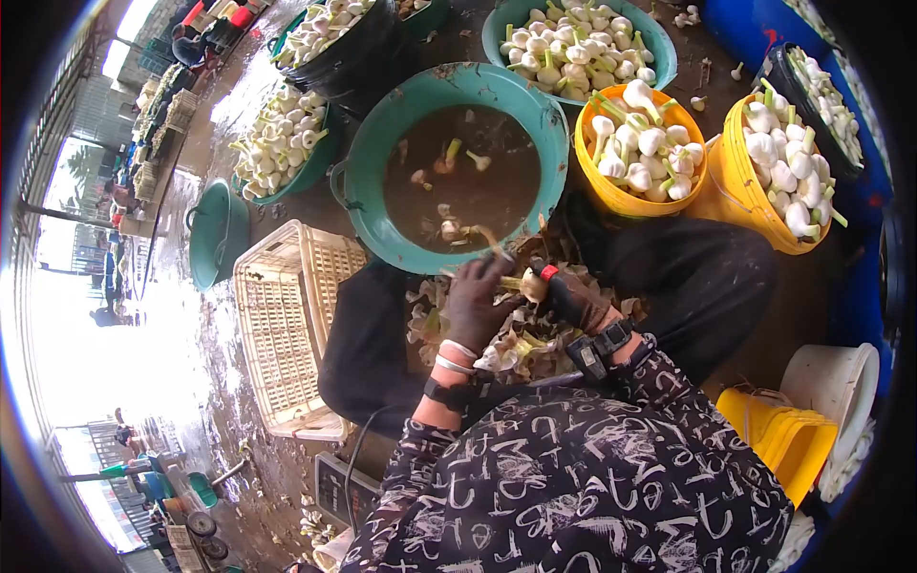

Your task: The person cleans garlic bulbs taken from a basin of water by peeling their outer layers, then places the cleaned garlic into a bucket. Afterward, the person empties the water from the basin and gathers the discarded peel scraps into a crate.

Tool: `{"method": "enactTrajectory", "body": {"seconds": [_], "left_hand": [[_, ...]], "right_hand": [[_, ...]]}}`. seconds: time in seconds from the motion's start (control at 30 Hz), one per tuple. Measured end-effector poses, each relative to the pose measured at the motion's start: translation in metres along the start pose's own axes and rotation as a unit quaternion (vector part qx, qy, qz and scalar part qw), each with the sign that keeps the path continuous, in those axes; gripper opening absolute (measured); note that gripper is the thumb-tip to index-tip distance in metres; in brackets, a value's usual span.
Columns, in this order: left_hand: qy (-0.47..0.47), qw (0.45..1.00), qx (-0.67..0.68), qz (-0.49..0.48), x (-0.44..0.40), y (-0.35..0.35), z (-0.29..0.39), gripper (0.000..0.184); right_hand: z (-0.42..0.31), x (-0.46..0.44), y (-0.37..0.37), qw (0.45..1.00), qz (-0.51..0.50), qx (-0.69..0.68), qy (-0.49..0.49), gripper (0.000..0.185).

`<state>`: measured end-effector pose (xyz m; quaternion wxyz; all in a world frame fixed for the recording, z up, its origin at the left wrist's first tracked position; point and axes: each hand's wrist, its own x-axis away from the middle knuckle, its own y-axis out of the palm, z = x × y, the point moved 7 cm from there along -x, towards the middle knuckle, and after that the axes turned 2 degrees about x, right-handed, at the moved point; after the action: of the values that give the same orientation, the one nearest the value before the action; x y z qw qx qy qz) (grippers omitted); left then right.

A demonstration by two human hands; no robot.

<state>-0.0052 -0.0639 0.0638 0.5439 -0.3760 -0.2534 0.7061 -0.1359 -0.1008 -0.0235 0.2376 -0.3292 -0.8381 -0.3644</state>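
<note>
Close together over my lap, both hands work on one garlic bulb (pixel 533 286). My right hand (pixel 571 298), in a dark glove with a red band on a finger, is closed around the bulb's side. My left hand (pixel 476 304), also gloved, has its fingers curled at the stalk end; they partly hide the stalk. A blurred strip of stalk or skin (pixel 491 239) sticks up past the left fingertips at the basin's rim. Below the hands lies a heap of garlic skins and leaf trimmings (pixel 523 351). Just beyond is a green basin (pixel 358 172) of brown water with several garlic pieces floating.
Two yellow buckets (pixel 597 191) of white garlic stand to the right, a teal tub (pixel 492 43) of garlic behind. A cream plastic crate (pixel 277 334) is tipped beside my left knee. Far left, another person (pixel 188 46) sits. The floor (pixel 205 382) is wet.
</note>
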Motion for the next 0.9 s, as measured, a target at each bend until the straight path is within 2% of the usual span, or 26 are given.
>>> {"method": "enactTrajectory", "body": {"seconds": [0.03,0.07,0.1,0.17,0.2,0.23,0.27,0.3,0.33,0.37,0.4,0.43,0.5,0.53,0.57,0.6,0.63,0.67,0.7,0.77,0.8,0.83,0.87,0.9], "left_hand": [[0.056,0.995,-0.036,-0.069,0.003,0.01,0.002,0.036],[0.028,0.995,0.003,-0.093,0.004,0.021,-0.003,0.021],[0.028,0.995,0.003,-0.093,0.008,0.026,-0.006,0.021],[-0.017,0.996,0.063,-0.061,0.015,0.029,-0.015,0.019],[-0.079,0.99,0.104,-0.061,0.021,0.035,-0.022,0.019],[-0.08,0.989,0.105,-0.061,0.022,0.037,-0.025,0.019],[-0.181,0.955,0.222,-0.083,0.027,0.045,-0.039,0.015],[-0.277,0.896,0.332,-0.102,0.033,0.055,-0.052,0.02],[-0.321,0.826,0.454,-0.096,0.038,0.064,-0.063,0.024],[-0.321,0.826,0.453,-0.095,0.038,0.057,-0.061,0.024],[-0.308,0.798,0.513,-0.071,0.038,0.048,-0.054,0.02],[-0.26,0.847,0.458,-0.071,0.036,0.04,-0.047,0.022],[-0.169,0.929,0.326,-0.052,0.033,0.024,-0.033,0.027],[-0.13,0.956,0.264,-0.014,0.04,0.025,-0.038,0.03],[-0.091,0.975,0.201,0.024,0.04,0.019,-0.034,0.033],[-0.141,0.972,0.184,-0.038,0.044,0.022,-0.039,0.036],[-0.142,0.972,0.184,-0.038,0.046,0.023,-0.044,0.036],[-0.076,0.987,0.137,-0.032,0.046,0.025,-0.045,0.036],[-0.01,0.996,0.09,-0.026,0.045,0.026,-0.041,0.036],[-0.159,0.951,0.26,-0.049,0.05,0.039,-0.061,0.034],[-0.316,0.843,0.433,-0.041,0.052,0.042,-0.067,0.034],[-0.451,0.68,0.577,-0.03,0.061,0.052,-0.067,0.033],[-0.452,0.68,0.576,-0.03,0.066,0.055,-0.072,0.033],[-0.389,0.77,0.504,-0.048,0.065,0.052,-0.074,0.033]], "right_hand": [[0.008,-0.005,-0.004,1.0,-0.001,0.0,0.001,0.041],[-0.003,-0.008,-0.003,0.978,-0.003,0.164,-0.127,0.04],[-0.013,-0.005,0.002,0.914,-0.005,0.32,-0.25,0.04],[-0.018,0.003,0.0,0.92,0.002,0.306,-0.246,0.04],[-0.018,0.004,-0.002,0.923,0.005,0.299,-0.242,0.04],[-0.019,0.005,-0.004,0.926,0.008,0.292,-0.238,0.04],[-0.017,0.002,-0.003,0.933,-0.026,0.278,-0.226,0.041],[-0.016,-0.001,-0.001,0.939,-0.061,0.264,-0.213,0.042],[-0.016,-0.002,-0.001,0.939,-0.063,0.264,-0.213,0.042],[-0.031,0.009,0.011,0.944,-0.096,0.199,-0.245,0.044],[-0.041,0.016,0.019,0.944,-0.128,0.132,-0.275,0.046],[-0.039,0.013,0.017,0.944,-0.128,0.131,-0.275,0.046],[-0.047,0.016,0.018,0.911,-0.132,0.157,-0.357,0.051],[-0.04,0.01,0.012,0.946,-0.122,0.074,-0.292,0.05],[-0.038,0.006,0.013,0.946,-0.122,0.075,-0.29,0.05],[-0.043,0.006,0.009,0.913,-0.046,0.181,-0.362,0.046],[-0.049,0.009,0.009,0.858,0.031,0.284,-0.427,0.042],[-0.076,0.043,0.035,0.742,0.096,0.431,-0.505,0.035],[-0.071,0.04,0.036,0.742,0.097,0.431,-0.504,0.035],[-0.043,0.02,0.041,0.725,0.062,0.505,-0.464,0.033],[-0.041,0.013,0.04,0.763,0.045,0.439,-0.473,0.032],[-0.037,0.01,0.039,0.763,0.045,0.439,-0.473,0.032],[-0.036,0.009,0.042,0.736,0.073,0.492,-0.458,0.031],[-0.034,0.008,0.044,0.707,0.1,0.544,-0.441,0.03]]}}
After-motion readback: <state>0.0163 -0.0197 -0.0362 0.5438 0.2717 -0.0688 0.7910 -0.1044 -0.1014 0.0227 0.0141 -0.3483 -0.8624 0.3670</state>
